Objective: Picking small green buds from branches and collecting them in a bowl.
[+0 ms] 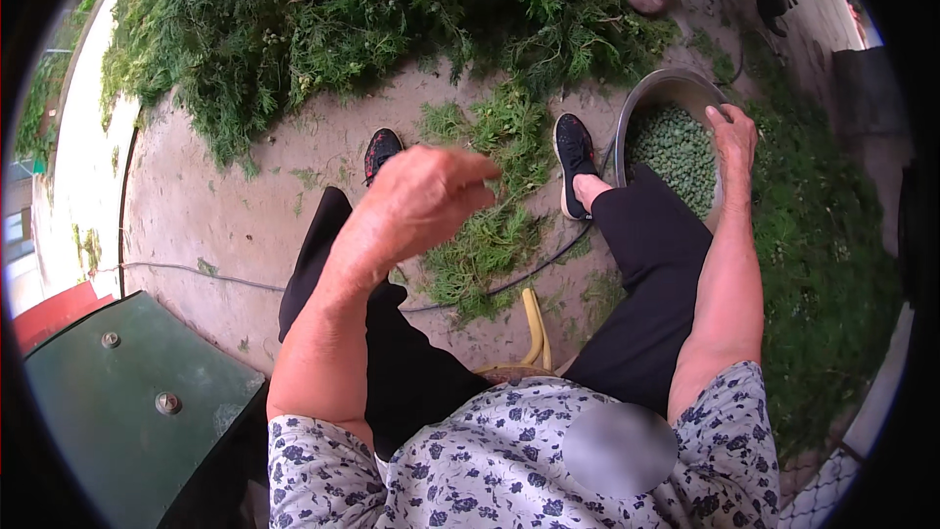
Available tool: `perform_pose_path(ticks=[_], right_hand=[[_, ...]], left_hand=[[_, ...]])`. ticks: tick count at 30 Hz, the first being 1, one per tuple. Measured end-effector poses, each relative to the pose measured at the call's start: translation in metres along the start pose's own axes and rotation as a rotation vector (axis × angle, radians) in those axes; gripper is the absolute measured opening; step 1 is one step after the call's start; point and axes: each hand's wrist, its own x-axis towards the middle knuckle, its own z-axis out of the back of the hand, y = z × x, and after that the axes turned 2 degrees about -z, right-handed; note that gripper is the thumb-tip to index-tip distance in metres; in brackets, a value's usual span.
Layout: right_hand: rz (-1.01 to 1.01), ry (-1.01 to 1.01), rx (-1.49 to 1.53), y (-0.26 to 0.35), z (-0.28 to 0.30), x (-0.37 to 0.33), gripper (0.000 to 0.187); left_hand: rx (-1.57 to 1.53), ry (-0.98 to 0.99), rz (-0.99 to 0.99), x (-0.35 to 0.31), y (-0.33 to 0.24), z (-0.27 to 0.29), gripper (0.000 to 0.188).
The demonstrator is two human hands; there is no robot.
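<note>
Right hand (734, 142), fingers bent, meets the metal basin (676, 84), perhaps steadying it. Left hand (428, 198) half-curls; neither grip is certain.

Smooth, shiny metal was seen in the basin (676, 88), and a rough, matt surface was shown by the green pieces (674, 152). Matt black cloth was seen in the trousers (651, 245), printed cloth in the shirt (470, 460). The ground (215, 206) was surfaced in matt, concrete-like material. A smooth, scuffed sheen was borne by the green panel (127, 382).
</note>
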Motion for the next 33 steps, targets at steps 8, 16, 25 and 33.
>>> perform_pose_path(ticks=[8, 16, 25, 33], right_hand=[[0.144, 0.641, 0.619, 0.088, -0.090, -0.058, 0.037], [0.642, 0.879, 0.117, 0.054, -0.260, -0.195, 0.013], [0.400, 1.200, -0.172, 0.030, -0.253, -0.273, 0.027], [0.140, 0.308, 0.032, 0.007, -0.298, -0.199, 0.025]], left_hand=[[-0.725, -0.477, 0.199, -0.002, 0.022, 0.038, 0.023], [-0.858, -0.548, 0.190, 0.006, 0.029, 0.040, 0.022], [-0.815, -0.533, 0.263, 0.002, 0.024, 0.044, 0.023], [-0.823, -0.576, 0.371, 0.011, 0.015, 0.031, 0.029]])
